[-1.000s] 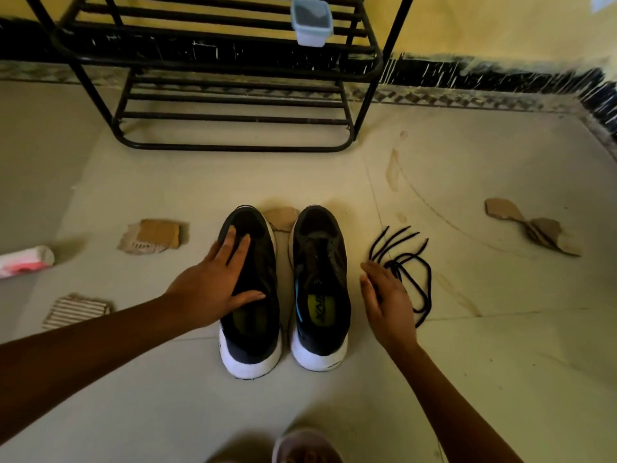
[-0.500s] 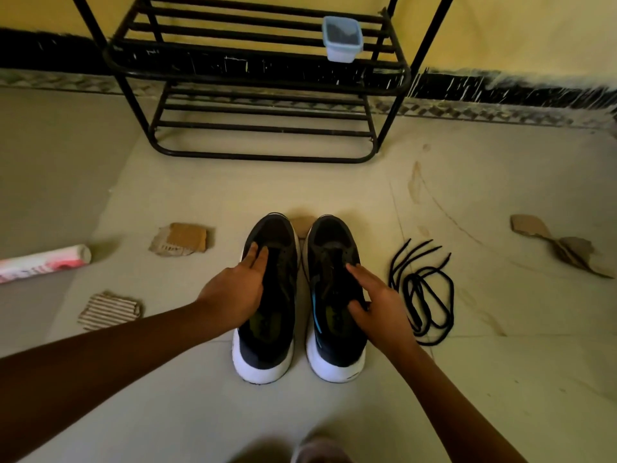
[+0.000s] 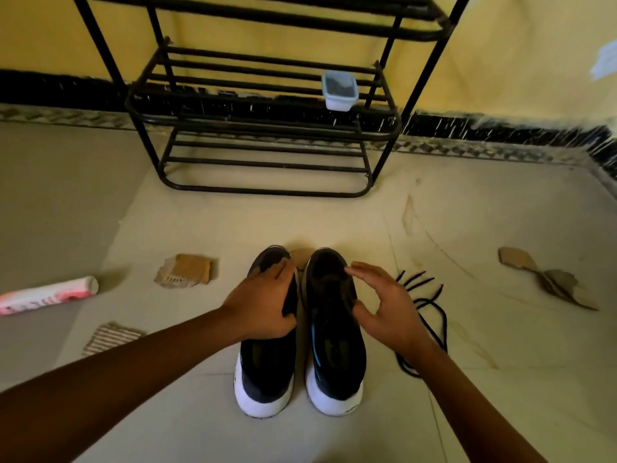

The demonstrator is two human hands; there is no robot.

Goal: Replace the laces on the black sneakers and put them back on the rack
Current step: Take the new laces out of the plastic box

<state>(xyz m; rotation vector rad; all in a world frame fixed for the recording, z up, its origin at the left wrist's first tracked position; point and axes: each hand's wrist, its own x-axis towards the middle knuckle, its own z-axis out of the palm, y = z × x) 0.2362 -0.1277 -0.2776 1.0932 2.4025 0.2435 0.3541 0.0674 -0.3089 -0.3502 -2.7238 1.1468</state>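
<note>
Reference: pair of black sneakers with white soles, standing side by side and upright on the floor (image 3: 434, 228), heels toward the person, toes away

- Left sneaker (image 3: 267, 372): left hand (image 3: 263, 305) rests on its upper. Fingers lie fairly straight over the forefoot and the thumb is at the inner edge. Flat contact, nothing pinched that I can see
- Right sneaker (image 3: 334, 332): right hand (image 3: 389, 305) is at its outer side. Fingers are spread and lightly curved over the forefoot, and the thumb tip touches the upper near the collar. The hand encloses nothing, so the grip is loose and unclosed
- Laces (image 3: 442, 324): black, in a loose tangle on the floor just right of the right sneaker. They are partly hidden behind the right hand and wrist, and the free ends fan out on the toe side
- Rack (image 3: 267, 128): black metal, well beyond the toes, against a yellow wall (image 3: 500, 61). 1 small pale container (image 3: 339, 90) sits on a shelf toward its right end
- Left of the pair: cardboard scrap (image 3: 187, 270) near toe level, corrugated piece (image 3: 110, 337) further out, and white-and-pink roll (image 3: 46, 295) well apart
- Right of the pair: torn cardboard (image 3: 547, 279), well apart, past the laces
</note>
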